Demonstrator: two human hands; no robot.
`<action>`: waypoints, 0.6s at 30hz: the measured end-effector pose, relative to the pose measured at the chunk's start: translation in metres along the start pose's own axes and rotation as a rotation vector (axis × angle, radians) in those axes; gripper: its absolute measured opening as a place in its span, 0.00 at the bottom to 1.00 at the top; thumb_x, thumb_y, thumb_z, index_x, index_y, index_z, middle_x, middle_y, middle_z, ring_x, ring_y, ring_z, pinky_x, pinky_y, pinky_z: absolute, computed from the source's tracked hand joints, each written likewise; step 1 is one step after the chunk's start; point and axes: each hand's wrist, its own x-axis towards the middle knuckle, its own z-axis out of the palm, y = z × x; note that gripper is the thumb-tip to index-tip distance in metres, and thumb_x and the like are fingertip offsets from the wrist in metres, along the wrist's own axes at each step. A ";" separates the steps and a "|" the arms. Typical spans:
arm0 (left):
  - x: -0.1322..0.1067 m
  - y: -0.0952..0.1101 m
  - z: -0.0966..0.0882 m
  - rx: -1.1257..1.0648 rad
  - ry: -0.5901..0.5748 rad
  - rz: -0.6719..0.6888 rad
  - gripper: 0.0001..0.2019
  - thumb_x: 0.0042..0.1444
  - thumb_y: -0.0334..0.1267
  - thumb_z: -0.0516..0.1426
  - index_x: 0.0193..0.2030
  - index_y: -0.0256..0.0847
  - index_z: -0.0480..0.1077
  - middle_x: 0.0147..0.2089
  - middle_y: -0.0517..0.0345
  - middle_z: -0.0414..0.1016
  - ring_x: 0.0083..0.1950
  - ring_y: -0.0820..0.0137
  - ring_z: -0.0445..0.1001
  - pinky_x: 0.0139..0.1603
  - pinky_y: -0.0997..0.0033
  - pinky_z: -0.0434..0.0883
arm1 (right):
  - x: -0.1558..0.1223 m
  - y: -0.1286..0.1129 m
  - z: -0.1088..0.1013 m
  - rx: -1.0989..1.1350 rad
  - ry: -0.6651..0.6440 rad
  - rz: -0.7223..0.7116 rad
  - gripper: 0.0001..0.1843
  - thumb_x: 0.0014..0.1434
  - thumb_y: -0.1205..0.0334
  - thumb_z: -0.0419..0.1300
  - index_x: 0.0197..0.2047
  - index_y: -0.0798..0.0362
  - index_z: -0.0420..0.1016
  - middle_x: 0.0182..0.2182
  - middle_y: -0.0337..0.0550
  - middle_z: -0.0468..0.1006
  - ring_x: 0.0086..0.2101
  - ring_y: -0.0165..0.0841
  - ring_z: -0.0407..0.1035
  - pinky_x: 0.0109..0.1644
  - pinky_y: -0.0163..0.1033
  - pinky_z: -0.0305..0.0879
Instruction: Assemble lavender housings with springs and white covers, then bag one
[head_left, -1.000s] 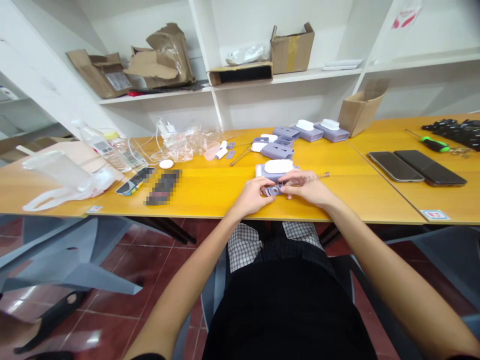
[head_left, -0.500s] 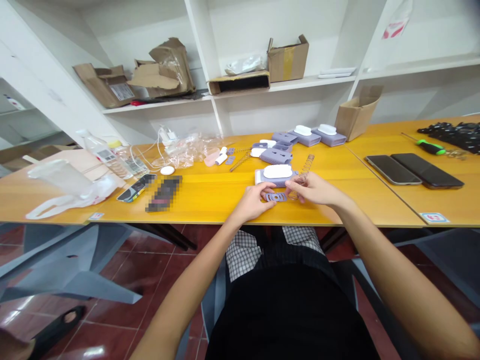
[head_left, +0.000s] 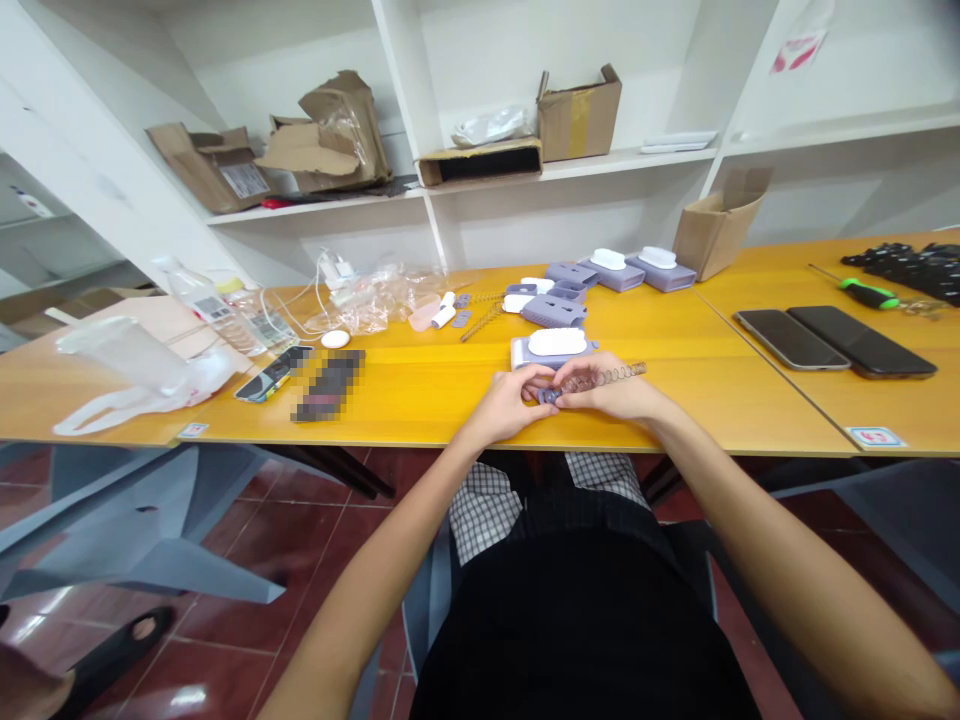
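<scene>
My left hand [head_left: 512, 403] is closed on a small purple slotted plate [head_left: 548, 397] just above the table's near side. Fingers of my right hand [head_left: 604, 390] are wrapped round a long coil spring [head_left: 626, 372], whose free end sticks out to the right. The spring's other end meets or nearly meets the plate; my fingers partly cover that spot. Right behind both hands stands a purple housing with a white oval top [head_left: 556, 343]. Farther back lie an open purple housing [head_left: 553, 311], more coil springs [head_left: 482, 322] and small purple plates [head_left: 460, 319].
Two purple housings with white tops [head_left: 616, 270] stand at the back beside a cardboard box [head_left: 721, 225]. Phones [head_left: 791, 338] and a green-black screwdriver [head_left: 868, 294] lie to the right. At left are clear plastic wrap [head_left: 375, 300], a bottle [head_left: 206, 305] and a plastic cup [head_left: 120, 352].
My right hand has moved left, against my left hand. The spring has swung from pointing up and away to lying nearly level, and the plate has turned from facing me to tilted.
</scene>
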 end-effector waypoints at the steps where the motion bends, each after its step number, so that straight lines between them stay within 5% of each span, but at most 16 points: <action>1: 0.000 0.000 0.000 0.007 0.006 -0.001 0.18 0.55 0.29 0.69 0.53 0.40 0.77 0.46 0.52 0.86 0.42 0.67 0.83 0.48 0.65 0.79 | 0.001 0.002 0.000 -0.037 0.011 -0.016 0.13 0.48 0.60 0.76 0.37 0.51 0.83 0.30 0.39 0.83 0.31 0.33 0.77 0.38 0.42 0.76; 11: 0.001 -0.003 0.001 0.008 0.058 -0.037 0.18 0.53 0.27 0.69 0.51 0.39 0.77 0.47 0.51 0.86 0.42 0.69 0.81 0.48 0.64 0.79 | -0.001 0.004 -0.002 -0.414 0.073 -0.196 0.09 0.54 0.63 0.70 0.41 0.50 0.84 0.33 0.40 0.82 0.32 0.34 0.74 0.40 0.42 0.70; 18: 0.001 -0.004 0.003 -0.057 0.095 -0.055 0.19 0.53 0.23 0.69 0.51 0.37 0.77 0.48 0.49 0.85 0.43 0.68 0.83 0.51 0.63 0.81 | -0.001 -0.003 0.001 -0.551 0.093 -0.188 0.08 0.56 0.66 0.70 0.40 0.48 0.86 0.37 0.42 0.86 0.36 0.38 0.77 0.45 0.46 0.70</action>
